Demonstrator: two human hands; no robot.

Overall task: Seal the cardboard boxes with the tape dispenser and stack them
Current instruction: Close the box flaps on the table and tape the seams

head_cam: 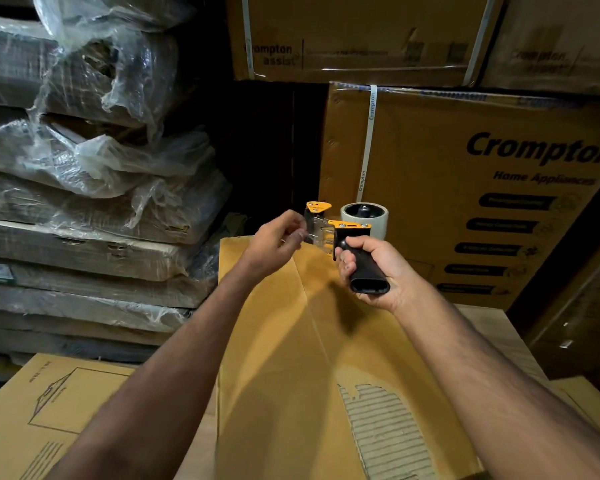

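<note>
A brown cardboard box [278, 358] lies in front of me with its top flaps closed along a centre seam and a torn patch near its front right. My right hand [374, 268] grips the black handle of the tape dispenser [340, 226], holding it above the box's far end. The dispenser has orange side plates and a roll of clear tape on a white core. My left hand [278, 240] pinches at the dispenser's front, where the clear tape end sits by the blade.
A second flat box [49, 410] with a printed diagram lies at the lower left. Plastic-wrapped stacks of flat cardboard [84, 202] rise on the left. Large strapped Crompton cartons [482, 188] stand behind and to the right.
</note>
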